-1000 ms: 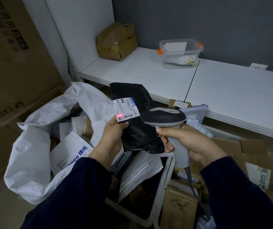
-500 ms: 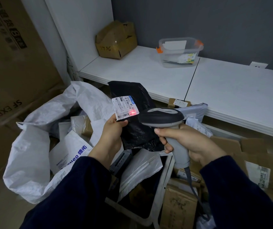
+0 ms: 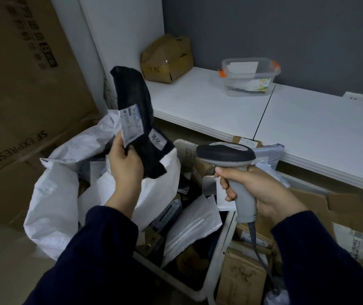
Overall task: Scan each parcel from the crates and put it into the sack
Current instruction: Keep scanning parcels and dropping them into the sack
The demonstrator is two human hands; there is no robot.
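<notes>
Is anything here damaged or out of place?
The cardboard box in the back corner of the white shelf looks crushed: its top is caved in and its flaps gape.

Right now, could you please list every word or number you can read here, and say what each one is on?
"SF EXPRESS": printed on the big cardboard box at left.
"1736": handwritten on the small brown box on the shelf.
Labels on the black parcel in the left hand: too blurred to read.
Sticker in the clear tub: too small to read.
</notes>
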